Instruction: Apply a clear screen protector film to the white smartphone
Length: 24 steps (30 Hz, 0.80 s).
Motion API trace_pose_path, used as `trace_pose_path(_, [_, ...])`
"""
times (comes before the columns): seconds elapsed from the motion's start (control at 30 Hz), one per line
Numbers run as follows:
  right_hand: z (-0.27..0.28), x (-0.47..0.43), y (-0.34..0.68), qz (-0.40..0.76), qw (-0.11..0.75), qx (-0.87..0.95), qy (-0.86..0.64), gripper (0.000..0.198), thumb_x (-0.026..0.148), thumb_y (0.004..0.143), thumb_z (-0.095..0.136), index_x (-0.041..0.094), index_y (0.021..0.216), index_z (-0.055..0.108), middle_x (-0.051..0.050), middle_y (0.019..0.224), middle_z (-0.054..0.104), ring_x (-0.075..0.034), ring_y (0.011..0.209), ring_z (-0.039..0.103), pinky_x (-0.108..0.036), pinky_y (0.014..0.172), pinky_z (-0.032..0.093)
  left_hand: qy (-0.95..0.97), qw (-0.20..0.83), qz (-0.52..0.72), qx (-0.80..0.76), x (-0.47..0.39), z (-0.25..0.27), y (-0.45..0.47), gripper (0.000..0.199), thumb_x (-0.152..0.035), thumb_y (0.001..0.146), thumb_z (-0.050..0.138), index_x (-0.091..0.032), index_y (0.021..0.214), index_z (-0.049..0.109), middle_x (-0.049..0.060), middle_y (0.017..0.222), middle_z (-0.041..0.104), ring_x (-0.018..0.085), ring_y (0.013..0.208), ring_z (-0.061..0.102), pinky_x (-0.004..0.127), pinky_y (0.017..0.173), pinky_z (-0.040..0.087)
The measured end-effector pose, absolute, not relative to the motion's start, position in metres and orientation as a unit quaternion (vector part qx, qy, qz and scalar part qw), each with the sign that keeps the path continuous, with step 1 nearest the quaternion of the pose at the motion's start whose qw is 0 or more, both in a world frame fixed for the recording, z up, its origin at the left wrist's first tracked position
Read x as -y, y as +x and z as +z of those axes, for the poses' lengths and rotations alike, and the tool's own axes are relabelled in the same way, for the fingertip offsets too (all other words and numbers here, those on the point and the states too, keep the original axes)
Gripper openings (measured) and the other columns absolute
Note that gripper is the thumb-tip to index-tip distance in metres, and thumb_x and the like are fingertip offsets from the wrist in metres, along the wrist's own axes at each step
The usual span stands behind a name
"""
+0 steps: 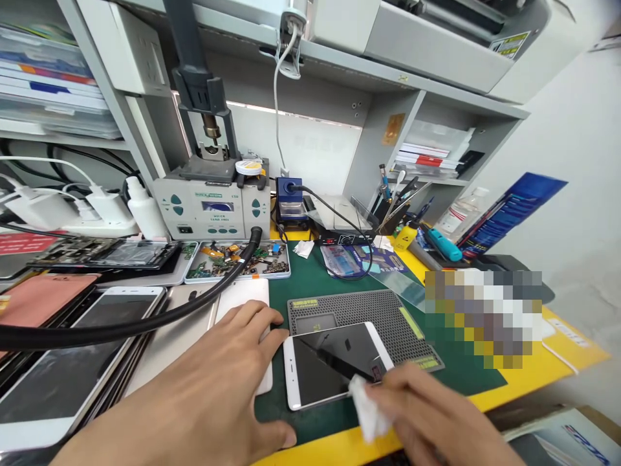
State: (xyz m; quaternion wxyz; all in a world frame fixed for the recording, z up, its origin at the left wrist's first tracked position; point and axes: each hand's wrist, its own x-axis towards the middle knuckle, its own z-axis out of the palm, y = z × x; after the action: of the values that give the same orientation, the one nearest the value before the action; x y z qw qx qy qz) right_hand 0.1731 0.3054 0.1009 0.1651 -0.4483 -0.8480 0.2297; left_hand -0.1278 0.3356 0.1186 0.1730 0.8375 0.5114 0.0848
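A white-framed smartphone [334, 366] with a dark screen lies face up, partly over a grey perforated mat [359, 310]. My left hand [228, 369] is at its left side with fingers and thumb apart. A fingertip is at the phone's upper left corner; whether it presses on it I cannot tell. Behind that hand lies another flat white device [247, 298], partly covered. In my right hand [427, 408], slightly blurred, a crumpled white tissue [369, 408] is pinched at the phone's lower right edge. Reflections cross the screen.
Several phones [72, 349] are stacked at the left, crossed by a thick black hose [204, 304]. Behind stand a tray of small parts [233, 262], a rework station [213, 207] and a soldering stand [291, 200]. A yellow bottle [406, 236] and tools are at the right.
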Motion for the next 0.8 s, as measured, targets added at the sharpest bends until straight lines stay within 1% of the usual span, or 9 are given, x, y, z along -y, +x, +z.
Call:
trace_pose_path(0.03, [0.102,-0.311,0.179,0.195,0.18,0.849,-0.457,0.025,0.021,0.106,0.039,0.028,0.115,0.062,-0.004,0.096,0.066,-0.016,0.079,0.069,-0.024,0.07,0.056,0.839,0.169,0.084,-0.511,-0.336,0.117,-0.128,0.055,-0.05,0.068,0.082,-0.028,0.116,0.067,0.007,0.129,0.06,0.034,0.124,0.052,0.051,0.105,0.051])
trace_pose_path(0.07, [0.102,-0.316,0.184,0.147,0.189,0.851,-0.467,0.026,0.021,0.106,0.039,0.027,0.12,0.06,-0.006,0.102,0.064,-0.018,0.084,0.068,-0.027,0.074,0.056,0.839,0.163,0.081,-0.512,-0.335,0.115,-0.129,0.06,-0.053,0.068,0.082,-0.028,0.121,0.067,0.007,0.133,0.059,0.035,0.127,0.051,0.052,0.107,0.05])
trace_pose_path(0.13, [0.098,-0.325,0.188,0.075,0.19,0.853,-0.481,0.024,0.019,0.107,0.038,0.024,0.118,0.059,-0.008,0.103,0.061,-0.019,0.083,0.066,-0.031,0.073,0.055,0.841,0.151,0.075,-0.514,-0.335,0.112,-0.129,0.07,-0.057,0.068,0.081,-0.027,0.129,0.065,0.009,0.139,0.057,0.038,0.132,0.048,0.055,0.111,0.047])
trace_pose_path(0.23, [0.09,-0.333,0.182,0.008,0.18,0.864,-0.47,0.024,0.012,0.104,0.037,0.02,0.108,0.059,-0.008,0.095,0.059,-0.02,0.073,0.062,-0.033,0.065,0.053,0.844,0.145,0.085,-0.509,-0.335,0.11,-0.129,0.063,-0.058,0.074,0.077,-0.029,0.129,0.066,0.008,0.138,0.059,0.038,0.132,0.048,0.056,0.111,0.046])
trace_pose_path(0.3, [0.087,-0.336,0.175,-0.032,0.169,0.872,-0.458,0.025,0.007,0.101,0.037,0.018,0.107,0.059,-0.008,0.092,0.057,-0.021,0.07,0.059,-0.034,0.06,0.05,0.845,0.147,0.101,-0.505,-0.335,0.111,-0.128,0.055,-0.057,0.078,0.074,-0.032,0.126,0.067,0.007,0.134,0.06,0.036,0.13,0.049,0.054,0.11,0.047])
trace_pose_path(0.37, [0.086,-0.339,0.167,-0.063,0.15,0.875,-0.457,0.026,0.003,0.097,0.039,0.016,0.108,0.06,-0.008,0.091,0.056,-0.022,0.069,0.058,-0.034,0.057,0.047,0.844,0.152,0.105,-0.504,-0.336,0.113,-0.127,0.053,-0.056,0.079,0.073,-0.033,0.126,0.067,0.006,0.133,0.061,0.035,0.129,0.05,0.054,0.11,0.047])
trace_pose_path(0.57, [0.093,-0.349,0.143,-0.086,0.1,0.875,-0.466,0.034,-0.004,0.09,0.042,0.013,0.11,0.063,-0.009,0.091,0.055,-0.025,0.071,0.056,-0.036,0.057,0.043,0.836,0.173,0.084,-0.514,-0.336,0.121,-0.125,0.054,-0.054,0.079,0.073,-0.03,0.126,0.068,0.009,0.129,0.062,0.036,0.126,0.052,0.055,0.108,0.048])
trace_pose_path(0.7, [0.094,-0.349,0.117,-0.057,0.088,0.886,-0.452,0.04,-0.008,0.083,0.045,0.013,0.112,0.063,-0.01,0.094,0.057,-0.026,0.077,0.058,-0.036,0.06,0.045,0.836,0.175,0.093,-0.512,-0.335,0.122,-0.125,0.051,-0.053,0.078,0.075,-0.029,0.122,0.068,0.008,0.127,0.062,0.035,0.125,0.052,0.053,0.107,0.048])
trace_pose_path(0.8, [0.093,-0.346,0.095,-0.041,0.08,0.9,-0.427,0.043,-0.007,0.076,0.051,0.012,0.113,0.063,-0.011,0.097,0.059,-0.027,0.08,0.059,-0.036,0.06,0.046,0.836,0.18,0.096,-0.509,-0.335,0.123,-0.124,0.051,-0.05,0.076,0.077,-0.028,0.121,0.067,0.008,0.126,0.063,0.035,0.123,0.053,0.052,0.107,0.048])
